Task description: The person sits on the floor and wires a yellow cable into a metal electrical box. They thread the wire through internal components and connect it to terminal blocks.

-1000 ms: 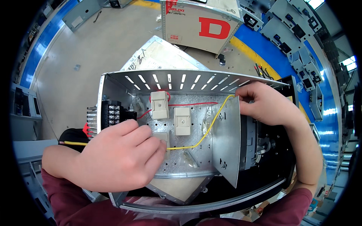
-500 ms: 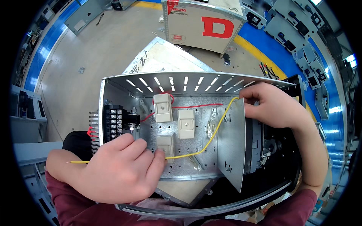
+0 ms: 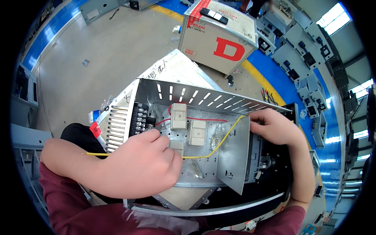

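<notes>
A yellow wire (image 3: 221, 143) runs across an open sheet-metal enclosure (image 3: 213, 96). My left hand (image 3: 145, 162) is closed around the wire near the left end of the enclosure, and the bare copper tip sticks out beyond my wrist. At the top corner of the upright metal divider (image 3: 234, 156), my right hand (image 3: 276, 125) is closed on the wire's other end; its fingertips are partly hidden behind the plate. Inside sit beige blocks (image 3: 179, 117), one partly covered by my left hand, a red wire (image 3: 207, 119) and a black terminal block (image 3: 140, 119).
Below the enclosure lies a white board (image 3: 164, 72) with handwriting. Farther off stands a large carton (image 3: 211, 43) with a black object (image 3: 214, 15) on top. Hand tools (image 3: 268, 96) lie near the yellow floor line. Grey cabinets (image 3: 313, 96) line the right.
The whole view has shifted and turned slightly. Both hands keep hold of the yellow wire, which lies in nearly the same course across the enclosure.
</notes>
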A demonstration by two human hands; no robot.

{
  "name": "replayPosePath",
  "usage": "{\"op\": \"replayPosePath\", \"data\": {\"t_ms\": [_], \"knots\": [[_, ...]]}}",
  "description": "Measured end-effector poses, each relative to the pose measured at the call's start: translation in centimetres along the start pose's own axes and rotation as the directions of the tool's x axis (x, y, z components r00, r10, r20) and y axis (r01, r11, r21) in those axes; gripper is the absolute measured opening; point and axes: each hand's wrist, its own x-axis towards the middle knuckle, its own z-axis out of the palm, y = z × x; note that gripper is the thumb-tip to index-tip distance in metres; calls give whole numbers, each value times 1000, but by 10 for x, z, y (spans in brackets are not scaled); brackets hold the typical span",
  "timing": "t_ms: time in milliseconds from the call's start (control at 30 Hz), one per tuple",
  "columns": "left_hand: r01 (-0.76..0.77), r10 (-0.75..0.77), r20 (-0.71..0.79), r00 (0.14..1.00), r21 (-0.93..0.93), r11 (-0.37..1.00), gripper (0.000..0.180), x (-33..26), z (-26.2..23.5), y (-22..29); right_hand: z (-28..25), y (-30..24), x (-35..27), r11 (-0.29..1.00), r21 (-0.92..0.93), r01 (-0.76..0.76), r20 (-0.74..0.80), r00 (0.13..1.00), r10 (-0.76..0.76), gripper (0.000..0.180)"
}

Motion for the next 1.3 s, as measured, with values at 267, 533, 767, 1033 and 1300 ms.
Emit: {"op": "replayPosePath", "data": {"t_ms": [267, 533, 767, 1033, 1300], "knots": [[-11, 11, -7, 1000, 11, 1000, 18, -1, -1, 1, 33, -86, -85, 853, -426, 303, -311, 836, -452, 21], [-15, 15, -22, 1000, -4, 1000, 22, -2, 1, -1, 101, -88, -19, 863, -255, 435, -41, 887, -459, 20], [-24, 24, 0, 1000, 9, 1000, 19, -3, -2, -1, 97, -87, -10, 897, -99, 430, 9, 902, -431, 23], [48, 52, -330, 942, 285, 957, 28, -1, -17, 9, 86, -91, -2, 821, -69, 567, -164, 805, -570, 18], [-5, 10, 52, 999, -85, 996, 47, -16, -54, 22, 42, -109, -35, 715, -290, 637, -544, 505, -670, 14]]}}
